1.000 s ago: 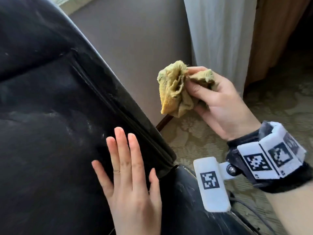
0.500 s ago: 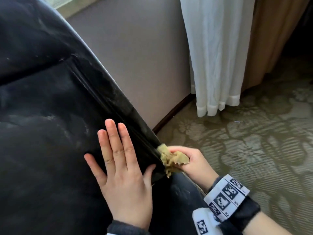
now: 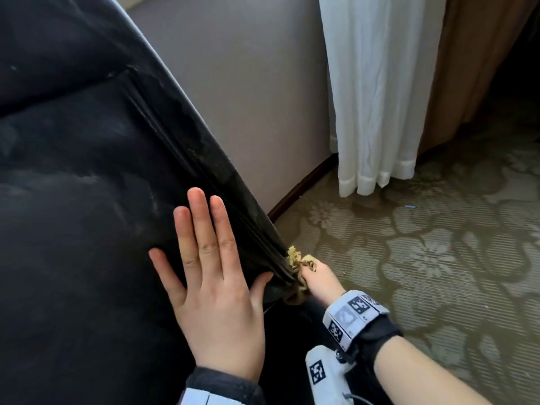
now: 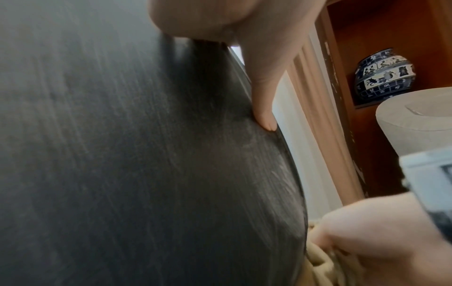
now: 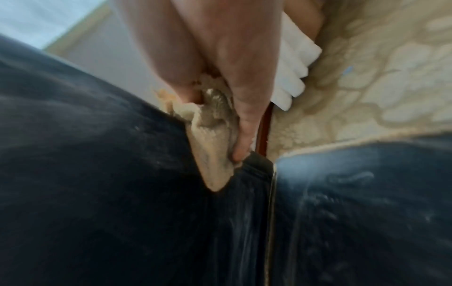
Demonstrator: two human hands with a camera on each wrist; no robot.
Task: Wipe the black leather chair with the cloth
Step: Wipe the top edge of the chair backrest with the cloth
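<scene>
While the left hand (image 3: 214, 299) lies flat with straight fingers on the black chair (image 3: 87, 200), the right hand (image 3: 317, 280) squeezes the yellow cloth (image 3: 295, 258) against the chair's side edge. From the left wrist, a thumb (image 4: 263, 92) touches that edge. From the right wrist, curled fingers (image 5: 244, 116) press the cloth (image 5: 212, 154) on the chair (image 5: 97, 193), near the white curtain (image 5: 293, 63).
</scene>
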